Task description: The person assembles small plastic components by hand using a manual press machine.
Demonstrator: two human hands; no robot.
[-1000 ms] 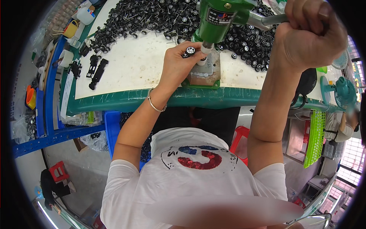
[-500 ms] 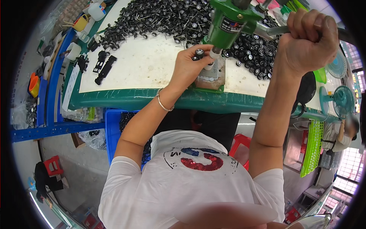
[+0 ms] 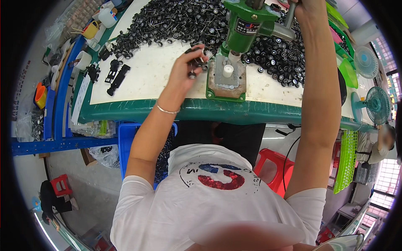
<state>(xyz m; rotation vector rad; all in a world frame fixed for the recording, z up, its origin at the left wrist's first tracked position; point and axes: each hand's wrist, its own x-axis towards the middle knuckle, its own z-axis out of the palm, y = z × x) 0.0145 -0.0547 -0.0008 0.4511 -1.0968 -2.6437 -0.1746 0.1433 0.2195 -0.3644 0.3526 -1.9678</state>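
Observation:
My left hand (image 3: pixel 181 69) is raised over the worktable, left of a green hand press (image 3: pixel 243 31). Its fingers are closed around small black toy wheels (image 3: pixel 192 75); at least one thin metal axle seems to be among them, though blur hides details. My right hand (image 3: pixel 309 9), cut off by the upper edge, grips the metal lever (image 3: pixel 289 17) of the press. Under the ram, a white round holder (image 3: pixel 228 71) stands uncovered on the press base (image 3: pixel 215 90). Behind my left hand lies a large heap of black wheels on axles (image 3: pixel 176 21).
Loose black wheels (image 3: pixel 274 60) are heaped right of the press. Black chassis parts (image 3: pixel 118 80) lie at the table's left. A blue bin (image 3: pixel 125 146) stands below the green table edge (image 3: pixel 146 111). Teal fans (image 3: pixel 377 104) and a distant person are at the right.
My left hand has moved left, away from the press, with the wheels. My right hand has swung the lever up and back. The holder under the ram is now uncovered.

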